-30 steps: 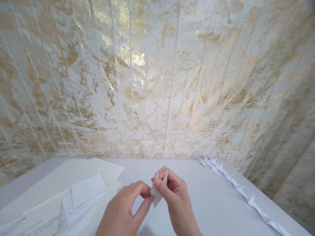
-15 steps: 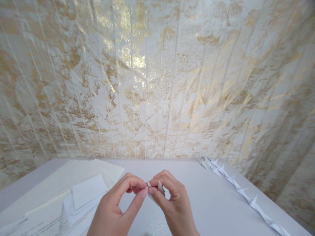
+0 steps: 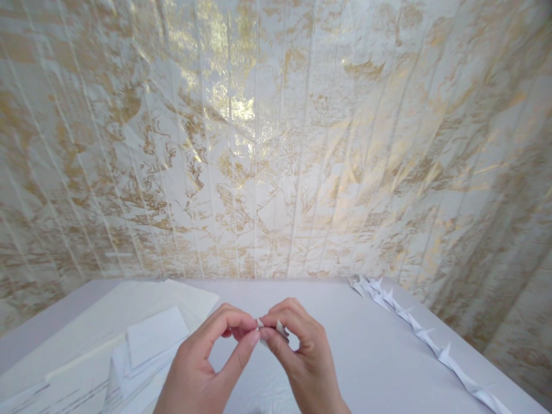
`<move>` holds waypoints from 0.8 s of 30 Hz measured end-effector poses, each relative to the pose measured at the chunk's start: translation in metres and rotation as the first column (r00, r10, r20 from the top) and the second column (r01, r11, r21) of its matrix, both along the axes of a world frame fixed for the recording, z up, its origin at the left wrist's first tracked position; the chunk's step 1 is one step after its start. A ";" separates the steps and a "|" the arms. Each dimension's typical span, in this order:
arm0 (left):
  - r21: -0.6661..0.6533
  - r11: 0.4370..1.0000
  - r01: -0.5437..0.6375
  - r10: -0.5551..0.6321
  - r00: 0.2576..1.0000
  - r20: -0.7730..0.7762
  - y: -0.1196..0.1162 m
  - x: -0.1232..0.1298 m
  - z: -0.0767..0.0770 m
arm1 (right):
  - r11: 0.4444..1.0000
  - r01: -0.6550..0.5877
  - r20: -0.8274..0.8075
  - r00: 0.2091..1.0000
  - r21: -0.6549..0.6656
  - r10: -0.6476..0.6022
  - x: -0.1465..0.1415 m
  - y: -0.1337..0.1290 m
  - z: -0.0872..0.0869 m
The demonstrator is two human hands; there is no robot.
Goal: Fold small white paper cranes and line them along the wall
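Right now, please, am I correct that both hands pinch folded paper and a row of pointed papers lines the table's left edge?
Not quite: the head view shows the row of pointed papers along the right edge of the table; the left hand and right hand pinch the folded paper.

A gold-patterned curtain hangs behind the table.

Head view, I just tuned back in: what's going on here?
A person's left hand and right hand meet over the table, fingertips pinching a small folded paper, mostly hidden by the fingers. Along the table's right side runs a row of folded white paper pieces. On the left lie larger paper sheets, some with printed lines, and smaller white papers on top.
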State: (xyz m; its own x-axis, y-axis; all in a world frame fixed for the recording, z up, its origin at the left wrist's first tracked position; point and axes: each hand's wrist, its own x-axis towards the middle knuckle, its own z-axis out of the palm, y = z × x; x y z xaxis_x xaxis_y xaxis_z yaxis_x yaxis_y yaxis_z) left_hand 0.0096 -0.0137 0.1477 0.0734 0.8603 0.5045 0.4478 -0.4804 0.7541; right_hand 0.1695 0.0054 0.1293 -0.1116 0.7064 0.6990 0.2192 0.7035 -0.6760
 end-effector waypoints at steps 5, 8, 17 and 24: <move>-0.024 0.999 -0.037 0.038 0.998 0.042 0.000 0.002 0.001 | 0.987 0.028 0.069 0.997 0.157 -0.039 0.001 0.000 0.002; -0.038 0.998 -0.048 0.048 0.999 0.002 0.001 0.001 -0.001 | 0.929 0.065 0.187 0.972 0.364 -0.141 0.002 -0.001 0.004; -0.157 0.987 -0.040 0.054 0.995 0.088 0.001 0.004 0.001 | 0.920 0.075 0.219 0.961 0.385 -0.170 0.006 -0.001 0.004; -0.328 0.935 0.134 0.003 0.922 0.388 0.005 0.013 -0.003 | 0.907 0.024 0.229 0.964 0.420 -0.132 0.009 -0.001 0.011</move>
